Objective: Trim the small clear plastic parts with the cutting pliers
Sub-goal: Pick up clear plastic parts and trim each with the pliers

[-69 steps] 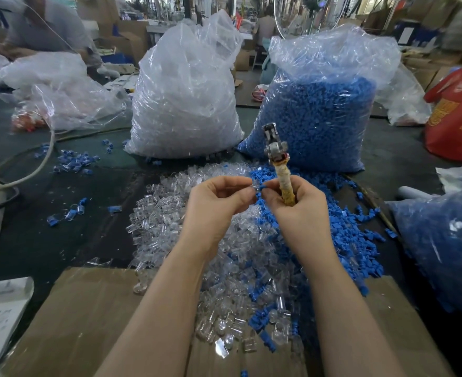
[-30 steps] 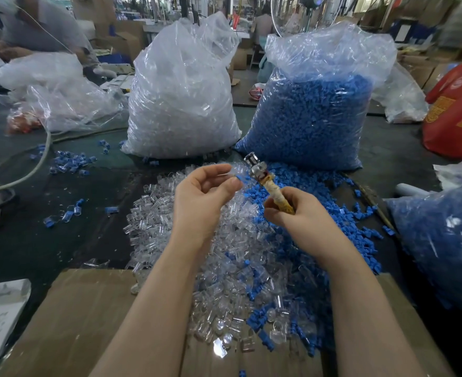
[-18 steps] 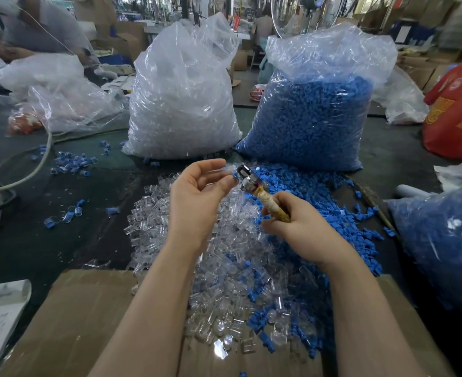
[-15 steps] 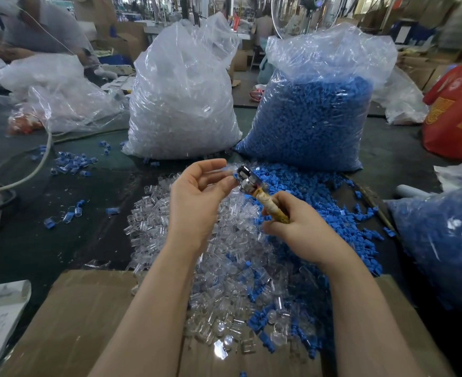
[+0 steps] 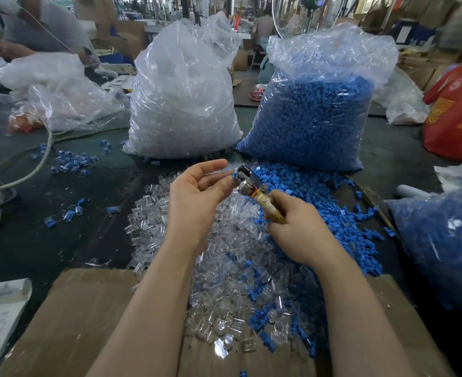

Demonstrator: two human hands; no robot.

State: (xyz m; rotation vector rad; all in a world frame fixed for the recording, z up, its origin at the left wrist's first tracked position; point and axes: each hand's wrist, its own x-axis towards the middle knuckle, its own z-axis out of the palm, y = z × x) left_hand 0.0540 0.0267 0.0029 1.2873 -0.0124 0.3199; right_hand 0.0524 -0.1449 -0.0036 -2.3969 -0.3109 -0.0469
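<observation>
Shiny metal pliers head [image 5: 244, 180], glossy clear plastic parts [image 5: 224, 268] — matt brown cardboard [image 5: 75, 317] beneath.

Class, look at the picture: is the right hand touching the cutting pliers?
Touching. The head view shows the right hand with its fingers curled round the taped handle of the cutting pliers, no gap between them.

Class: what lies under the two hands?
A heap of clear parts mixed with blue parts, spilling onto cardboard. Whatever lies beneath the heap is covered.
</observation>
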